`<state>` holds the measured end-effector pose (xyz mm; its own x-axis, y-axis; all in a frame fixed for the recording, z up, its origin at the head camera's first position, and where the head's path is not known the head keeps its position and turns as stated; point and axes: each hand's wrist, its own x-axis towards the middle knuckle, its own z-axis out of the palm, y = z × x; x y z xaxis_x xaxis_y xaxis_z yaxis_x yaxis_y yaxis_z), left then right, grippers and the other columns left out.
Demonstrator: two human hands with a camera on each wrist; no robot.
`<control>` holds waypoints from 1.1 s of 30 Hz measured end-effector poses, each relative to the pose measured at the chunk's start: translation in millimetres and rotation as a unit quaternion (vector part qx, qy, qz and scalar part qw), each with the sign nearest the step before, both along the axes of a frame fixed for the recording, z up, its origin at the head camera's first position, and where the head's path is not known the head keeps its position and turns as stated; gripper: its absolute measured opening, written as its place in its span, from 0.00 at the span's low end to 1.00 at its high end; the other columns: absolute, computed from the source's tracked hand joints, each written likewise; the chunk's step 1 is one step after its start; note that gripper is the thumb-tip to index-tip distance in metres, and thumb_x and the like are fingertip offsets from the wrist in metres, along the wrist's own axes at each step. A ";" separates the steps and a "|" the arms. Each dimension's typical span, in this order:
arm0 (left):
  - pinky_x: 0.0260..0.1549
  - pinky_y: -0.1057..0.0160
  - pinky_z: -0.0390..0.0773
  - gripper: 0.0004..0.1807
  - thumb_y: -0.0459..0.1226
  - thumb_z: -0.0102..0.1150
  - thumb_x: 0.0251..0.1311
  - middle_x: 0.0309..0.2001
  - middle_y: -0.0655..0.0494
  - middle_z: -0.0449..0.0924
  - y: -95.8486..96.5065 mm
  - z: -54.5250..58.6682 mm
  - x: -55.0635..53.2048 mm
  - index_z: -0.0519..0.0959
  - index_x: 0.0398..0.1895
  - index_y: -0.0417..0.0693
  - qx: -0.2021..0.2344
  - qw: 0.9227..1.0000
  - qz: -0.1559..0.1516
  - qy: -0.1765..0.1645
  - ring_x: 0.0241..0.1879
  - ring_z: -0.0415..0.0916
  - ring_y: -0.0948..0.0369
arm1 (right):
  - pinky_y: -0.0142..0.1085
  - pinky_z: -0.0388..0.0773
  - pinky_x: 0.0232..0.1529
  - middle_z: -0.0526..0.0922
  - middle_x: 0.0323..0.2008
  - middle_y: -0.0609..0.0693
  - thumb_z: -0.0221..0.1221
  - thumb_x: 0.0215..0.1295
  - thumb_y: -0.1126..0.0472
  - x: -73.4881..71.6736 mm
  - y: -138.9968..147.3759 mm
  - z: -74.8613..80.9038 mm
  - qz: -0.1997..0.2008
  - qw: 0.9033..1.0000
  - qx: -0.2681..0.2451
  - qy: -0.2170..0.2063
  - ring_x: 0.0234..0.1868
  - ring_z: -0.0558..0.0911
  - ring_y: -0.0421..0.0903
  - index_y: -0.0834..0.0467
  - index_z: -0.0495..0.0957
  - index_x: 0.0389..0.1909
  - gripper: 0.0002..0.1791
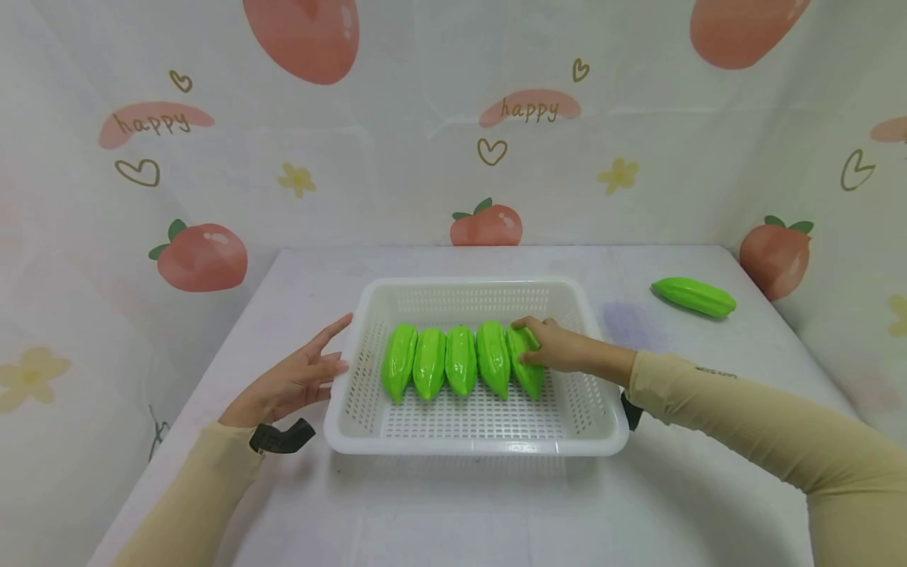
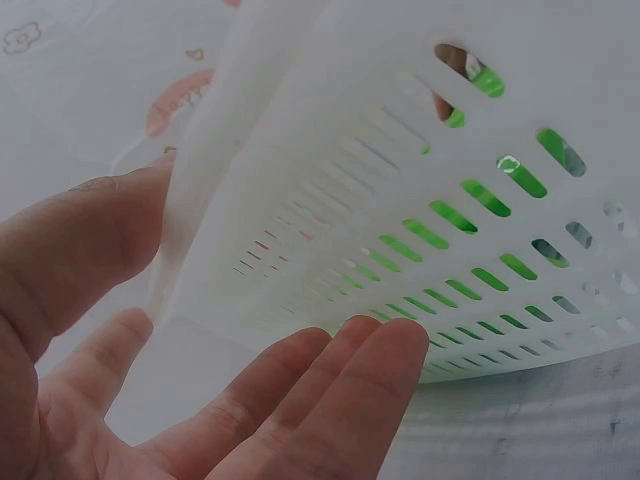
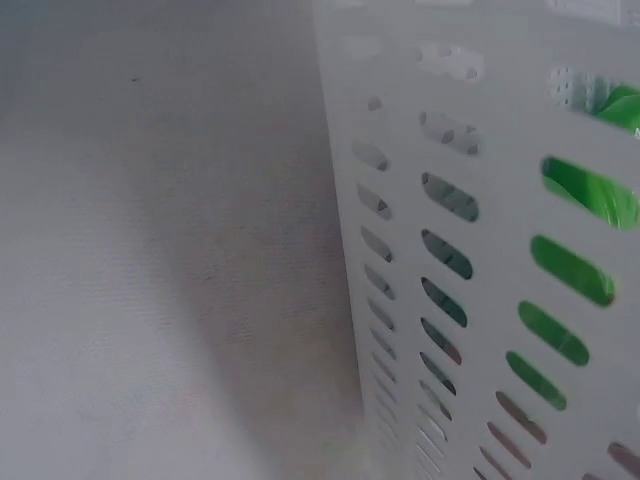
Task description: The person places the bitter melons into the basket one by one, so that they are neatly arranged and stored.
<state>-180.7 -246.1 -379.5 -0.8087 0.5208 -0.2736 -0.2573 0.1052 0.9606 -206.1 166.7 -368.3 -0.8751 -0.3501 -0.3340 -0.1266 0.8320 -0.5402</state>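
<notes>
A white perforated plastic basket (image 1: 476,446) stands on the table with several glossy green ridged gourds (image 1: 460,361) lying side by side in a row inside. At the right end of that row, my right hand (image 1: 556,346) reaches over the basket's right rim and grips the last gourd (image 1: 526,370), fingers at its far end and thumb at its side. My left hand (image 1: 301,374) is at the basket's left wall, fingers spread and relaxed. In the left wrist view its fingertips (image 2: 400,345) lie right by the slotted wall. The right wrist view shows the basket's outer wall (image 3: 390,120).
Another green gourd (image 1: 694,297) lies on the table to the right, beyond the basket. Behind the white-covered table (image 1: 439,512) hangs a cloth backdrop (image 1: 404,157) printed with peaches, hearts and flowers. A faint bluish stain (image 1: 633,324) marks the tablecloth right of the basket.
</notes>
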 end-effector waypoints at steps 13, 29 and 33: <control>0.49 0.53 0.81 0.44 0.33 0.52 0.69 0.58 0.58 0.77 0.8 -1.2 -1.0 0.40 0.76 0.74 -0.004 1.000 0.002 0.004 0.50 0.81 0.57 | 0.54 0.73 0.58 0.66 0.60 0.71 0.57 0.69 0.57 -0.8 -0.4 -1.3 0.008 1.000 0.005 -0.007 0.60 0.71 0.61 0.57 0.54 0.73 0.35; 0.49 0.53 0.81 0.44 0.32 0.51 0.69 0.57 0.57 0.77 1.0 -1.7 -1.5 0.40 0.76 0.75 -0.007 1.000 0.005 0.001 0.49 0.82 0.57 | 0.51 0.74 0.55 0.67 0.59 0.70 0.57 0.69 0.57 -0.4 -0.6 1.8 0.012 1.000 0.018 -0.007 0.58 0.72 0.58 0.57 0.53 0.73 0.36; 0.49 0.53 0.81 0.44 0.32 0.51 0.69 0.58 0.58 0.77 1.2 -1.9 -1.7 0.41 0.76 0.75 -0.008 1.000 0.006 0.001 0.49 0.82 0.56 | 0.52 0.74 0.56 0.67 0.60 0.71 0.57 0.69 0.56 -0.5 -0.7 2.6 0.013 1.000 0.019 -0.009 0.59 0.72 0.59 0.57 0.53 0.73 0.36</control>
